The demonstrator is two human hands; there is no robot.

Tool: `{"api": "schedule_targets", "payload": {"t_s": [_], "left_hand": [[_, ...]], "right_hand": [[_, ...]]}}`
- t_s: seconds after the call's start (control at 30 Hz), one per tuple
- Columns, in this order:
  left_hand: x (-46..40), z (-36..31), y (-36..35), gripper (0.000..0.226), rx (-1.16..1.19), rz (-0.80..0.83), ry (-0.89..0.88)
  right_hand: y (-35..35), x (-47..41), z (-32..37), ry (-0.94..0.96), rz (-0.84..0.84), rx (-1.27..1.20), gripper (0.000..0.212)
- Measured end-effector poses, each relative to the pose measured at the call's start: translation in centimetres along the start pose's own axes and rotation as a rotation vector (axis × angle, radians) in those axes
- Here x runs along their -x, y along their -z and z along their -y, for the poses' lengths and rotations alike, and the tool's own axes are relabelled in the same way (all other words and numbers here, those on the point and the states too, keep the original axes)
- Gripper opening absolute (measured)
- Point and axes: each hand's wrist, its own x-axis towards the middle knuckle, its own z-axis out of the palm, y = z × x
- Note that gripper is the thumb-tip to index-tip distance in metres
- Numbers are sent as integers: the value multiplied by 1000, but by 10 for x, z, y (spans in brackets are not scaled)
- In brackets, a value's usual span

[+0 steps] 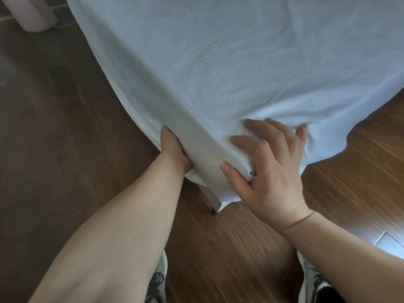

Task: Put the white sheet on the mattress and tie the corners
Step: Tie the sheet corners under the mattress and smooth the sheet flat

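Sheet [229,62] plain white, faint bluish cast, no print. Floor [54,127] dark brown wood grain, warmer orange-brown at right. Shoes [314,281] white with black laces; object at top left [35,12] pale pink.

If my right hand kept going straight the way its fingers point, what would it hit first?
Probably just more white sheet: the right hand already grips a bunch of it at the corner, fingers pointing up across the covered bed. Depth is unclear.
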Motion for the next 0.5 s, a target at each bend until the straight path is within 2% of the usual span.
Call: {"api": "schedule_targets", "payload": {"t_s": [0.1, 0.37, 0.5], "left_hand": [[-5, -20, 3, 61, 55, 31, -45], [-16, -23, 11, 64, 206, 5, -2], [-18, -20, 9, 64, 181, -3, -8]], "right_hand": [[0, 0, 0, -4, 11, -5, 44], [0, 1, 0, -4, 26, -19, 43], [0, 2, 0, 2, 44, -10, 43]]}}
